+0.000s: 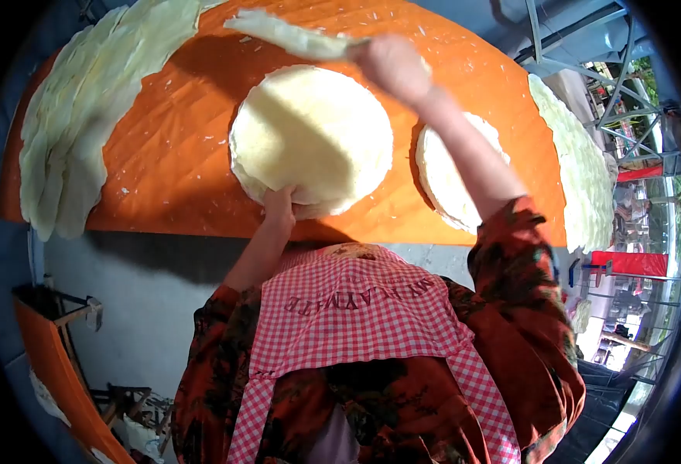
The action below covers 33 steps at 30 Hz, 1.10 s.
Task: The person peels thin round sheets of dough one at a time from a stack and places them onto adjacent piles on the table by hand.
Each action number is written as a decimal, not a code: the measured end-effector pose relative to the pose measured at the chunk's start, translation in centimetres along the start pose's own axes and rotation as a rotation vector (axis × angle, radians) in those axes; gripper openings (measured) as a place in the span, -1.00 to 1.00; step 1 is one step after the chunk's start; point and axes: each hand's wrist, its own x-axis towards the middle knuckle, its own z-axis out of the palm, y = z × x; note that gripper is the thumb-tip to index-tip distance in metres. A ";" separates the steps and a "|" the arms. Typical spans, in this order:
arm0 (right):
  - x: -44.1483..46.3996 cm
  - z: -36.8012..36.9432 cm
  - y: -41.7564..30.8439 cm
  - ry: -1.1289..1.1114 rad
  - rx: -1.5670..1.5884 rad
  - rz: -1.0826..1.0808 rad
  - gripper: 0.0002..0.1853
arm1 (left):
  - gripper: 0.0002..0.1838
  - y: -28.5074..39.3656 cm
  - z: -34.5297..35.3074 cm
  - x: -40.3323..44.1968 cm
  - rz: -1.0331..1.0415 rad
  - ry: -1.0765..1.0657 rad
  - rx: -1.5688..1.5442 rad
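A round stack of thin pale sheets (309, 131) lies on the orange table (178, 170) in front of me. My left hand (280, 204) is at the near edge of this stack, its fingers closed on the rim of a sheet. Farther out and to the right, my right hand (393, 68) is raised, closed round one end of a long, folded pale strip (286, 35) that stretches to the left over the far part of the table. My right hand is blurred. A smaller round stack (456, 170) lies under my right forearm.
Overlapping pale sheets (85, 116) cover the table's left end. More overlapping sheets (576, 170) lie along its right edge. White crumbs are scattered on the orange surface. An orange-topped stand (58, 379) is at the lower left, and metal framework (627, 77) stands at the upper right.
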 end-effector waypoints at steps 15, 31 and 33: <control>-14.8 17.0 -11.9 -0.036 0.465 -0.102 -0.87 | -0.68 0.6 -0.6 -0.9 -0.044 -0.125 -0.084; -5.8 4.4 -3.9 0.218 0.212 -0.075 -0.85 | -0.81 5.0 -5.3 -2.2 0.287 0.022 0.011; -9.2 9.8 -6.5 0.176 0.237 -0.049 -0.77 | -0.74 3.4 -6.3 -0.4 0.223 -0.095 0.051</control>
